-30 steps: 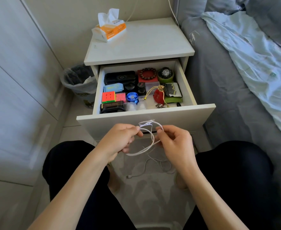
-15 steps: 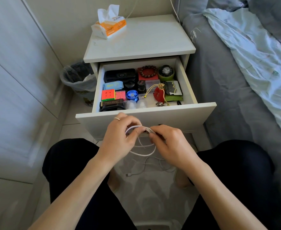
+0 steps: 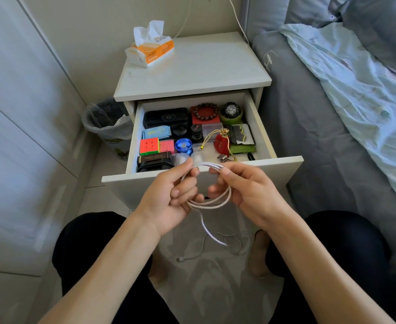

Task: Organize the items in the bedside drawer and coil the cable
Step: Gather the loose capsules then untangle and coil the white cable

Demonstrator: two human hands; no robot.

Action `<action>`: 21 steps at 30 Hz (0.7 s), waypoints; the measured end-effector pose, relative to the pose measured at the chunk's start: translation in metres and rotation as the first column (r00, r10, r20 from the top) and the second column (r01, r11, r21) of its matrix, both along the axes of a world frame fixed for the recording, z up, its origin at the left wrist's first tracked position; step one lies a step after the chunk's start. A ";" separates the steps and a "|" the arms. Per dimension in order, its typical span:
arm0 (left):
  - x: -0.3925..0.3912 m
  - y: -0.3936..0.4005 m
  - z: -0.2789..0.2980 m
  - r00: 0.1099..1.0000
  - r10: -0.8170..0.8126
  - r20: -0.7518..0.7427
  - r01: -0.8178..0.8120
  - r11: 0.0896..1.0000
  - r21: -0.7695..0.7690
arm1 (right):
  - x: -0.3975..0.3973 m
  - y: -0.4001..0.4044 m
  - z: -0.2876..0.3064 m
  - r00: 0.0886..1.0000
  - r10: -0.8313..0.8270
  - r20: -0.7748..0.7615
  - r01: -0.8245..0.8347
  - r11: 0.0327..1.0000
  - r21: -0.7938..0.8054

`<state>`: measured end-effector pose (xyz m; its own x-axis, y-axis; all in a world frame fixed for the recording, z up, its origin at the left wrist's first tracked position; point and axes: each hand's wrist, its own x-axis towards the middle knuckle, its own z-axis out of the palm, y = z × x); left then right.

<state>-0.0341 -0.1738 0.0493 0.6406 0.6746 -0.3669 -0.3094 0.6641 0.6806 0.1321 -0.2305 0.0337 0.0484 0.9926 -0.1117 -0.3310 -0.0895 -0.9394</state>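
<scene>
1. Presently, the left hand [image 3: 169,199] and right hand [image 3: 246,190] both pinch a white cable [image 3: 212,203], looped between them in front of the open drawer [image 3: 260,129]; its tail hangs to the floor [image 3: 215,277].
2. Room: white nightstand [image 3: 204,73], bed [image 3: 309,136] on the right, lined bin [image 3: 105,122] on the left.
3. Drawer contents: puzzle cube [image 3: 149,146], bead bracelet [image 3: 206,111], watch [image 3: 231,111], red pouch [image 3: 221,145].
4. Tissue pack [image 3: 152,49]: print unreadable.

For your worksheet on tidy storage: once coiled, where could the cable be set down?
The nightstand top is bare right of the tissue pack. In the drawer, only a small strip shows by the front wall near the red pouch; elsewhere it is packed.
</scene>
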 end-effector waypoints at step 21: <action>-0.015 0.020 -0.007 0.944 0.328 0.037 -0.327 0.945 -0.031 | -0.039 -0.003 -0.037 0.786 0.453 0.421 -0.406 0.892 -0.201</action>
